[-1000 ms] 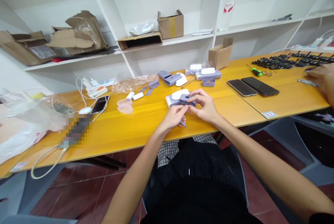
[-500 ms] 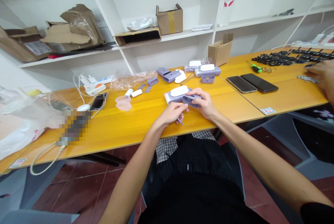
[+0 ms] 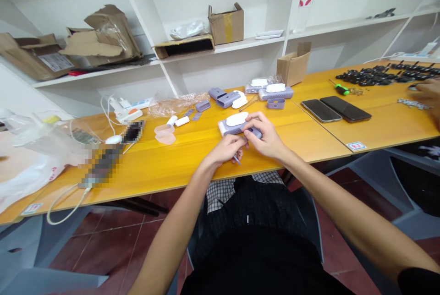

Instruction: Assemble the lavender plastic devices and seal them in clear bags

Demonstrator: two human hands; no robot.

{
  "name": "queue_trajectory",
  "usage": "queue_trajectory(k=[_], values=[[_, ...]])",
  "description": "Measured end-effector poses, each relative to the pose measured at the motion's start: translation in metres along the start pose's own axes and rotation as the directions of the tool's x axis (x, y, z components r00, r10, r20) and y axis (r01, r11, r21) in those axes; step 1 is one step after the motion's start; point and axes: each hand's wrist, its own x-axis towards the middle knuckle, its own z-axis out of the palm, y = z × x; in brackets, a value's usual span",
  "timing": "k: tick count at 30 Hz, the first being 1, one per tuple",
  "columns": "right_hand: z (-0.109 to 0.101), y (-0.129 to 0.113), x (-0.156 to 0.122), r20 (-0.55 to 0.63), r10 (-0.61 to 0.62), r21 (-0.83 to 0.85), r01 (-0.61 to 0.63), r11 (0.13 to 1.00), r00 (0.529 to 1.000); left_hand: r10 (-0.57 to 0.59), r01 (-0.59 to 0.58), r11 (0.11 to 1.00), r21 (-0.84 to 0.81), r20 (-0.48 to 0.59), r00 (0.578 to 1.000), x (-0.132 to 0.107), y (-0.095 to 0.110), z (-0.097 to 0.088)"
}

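Observation:
My right hand (image 3: pixel 266 137) is closed around a hollow lavender plastic shell (image 3: pixel 256 133), mostly hidden by the fingers. Its fingertips meet those of my left hand (image 3: pixel 227 148) at the shell's left end. A thin lavender plastic piece (image 3: pixel 237 160) pokes out below the curled fingers of my left hand. Just behind both hands lies a lavender case with a white oval top (image 3: pixel 237 119). Farther back are lavender shells (image 3: pixel 228 99), an open lavender ring-shaped part (image 3: pixel 276 103), and another white-topped case (image 3: pixel 275 89).
Two phones (image 3: pixel 321 110) lie to the right, near a green-handled screwdriver (image 3: pixel 342 89) and many black parts (image 3: pixel 364 77). White cylinders (image 3: pixel 182 121) and pinkish film pieces (image 3: pixel 165 133) lie left. Another person's hand (image 3: pixel 429 91) is at the far right. Shelves with cardboard boxes (image 3: pixel 227 24) stand behind.
My right hand's fingers have shifted left over the shell, thumb and fingertips now at its left end and covering more of it. My left hand stays nearly in place. The view has shifted slightly.

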Motion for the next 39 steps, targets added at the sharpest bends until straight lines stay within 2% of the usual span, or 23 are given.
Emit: queue_trajectory(k=[2, 4, 6, 9, 11, 14, 16, 20, 23, 25, 26, 28, 30, 33, 39], values=[[0.003, 0.007, 0.0, -0.057, 0.077, 0.038, -0.075, 0.996, 0.995, 0.0, 0.0, 1.0, 0.008, 0.0, 1.0, 0.0, 0.0, 0.001], [0.007, 0.017, 0.0, -0.124, 0.225, 0.139, -0.208, 0.968, 0.966, -0.004, 0.004, 1.0, 0.008, -0.017, 1.0, 0.0, 0.001, 0.003], [0.011, 0.027, 0.0, -0.132, 0.389, 0.29, -0.34, 0.894, 0.912, -0.002, 0.002, 1.0, 0.005, -0.052, 0.999, 0.0, 0.003, 0.005], [0.01, 0.038, 0.003, -0.041, 0.564, 0.502, -0.471, 0.726, 0.825, 0.005, -0.003, 1.0, 0.016, -0.132, 0.991, 0.002, 0.003, 0.007], [0.001, 0.041, 0.007, -0.039, 0.614, 0.586, -0.48, 0.653, 0.788, 0.022, -0.017, 0.999, 0.031, -0.186, 0.982, 0.004, 0.0, 0.006], [-0.022, 0.044, 0.016, -0.134, 0.605, 0.619, -0.41, 0.67, 0.785, 0.073, -0.056, 0.996, 0.075, -0.26, 0.963, 0.007, -0.003, -0.001], [-0.038, 0.045, 0.021, -0.192, 0.596, 0.608, -0.382, 0.696, 0.78, 0.146, -0.119, 0.988, 0.097, -0.34, 0.929, 0.007, -0.003, -0.008], [-0.059, 0.052, 0.025, -0.245, 0.624, 0.613, -0.38, 0.692, 0.741, 0.328, -0.296, 0.944, 0.145, -0.489, 0.808, 0.004, 0.003, -0.024], [-0.066, 0.06, 0.026, -0.277, 0.639, 0.611, -0.382, 0.693, 0.717, 0.446, -0.309, 0.889, 0.339, -0.48, 0.755, 0.01, 0.007, -0.04], [-0.07, 0.067, 0.026, -0.312, 0.643, 0.608, -0.372, 0.701, 0.7, 0.514, -0.28, 0.798, 0.533, -0.363, 0.777, 0.02, 0.004, -0.052], [-0.071, 0.07, 0.026, -0.329, 0.648, 0.612, -0.368, 0.7, 0.687, 0.523, -0.267, 0.737, 0.621, -0.274, 0.807, 0.026, 0.001, -0.058], [-0.075, 0.076, 0.025, -0.355, 0.668, 0.63, -0.361, 0.688, 0.654, 0.482, -0.245, 0.632, 0.735, -0.126, 0.867, 0.038, -0.007, -0.069], [-0.078, 0.082, 0.024, -0.375, 0.691, 0.653, -0.354, 0.67, 0.618, 0.42, -0.234, 0.608, 0.759, -0.058, 0.906, 0.049, -0.018, -0.078], [-0.08, 0.09, 0.022, -0.393, 0.707, 0.675, -0.338, 0.656, 0.588, 0.41, -0.245, 0.653, 0.717, -0.063, 0.91, 0.056, -0.03, -0.085], [-0.079, 0.106, 0.017, -0.371, 0.713, 0.664, -0.367, 0.652, 0.594, 0.439, -0.222, 0.686, 0.692, -0.151, 0.886, 0.054, -0.035, -0.087]])
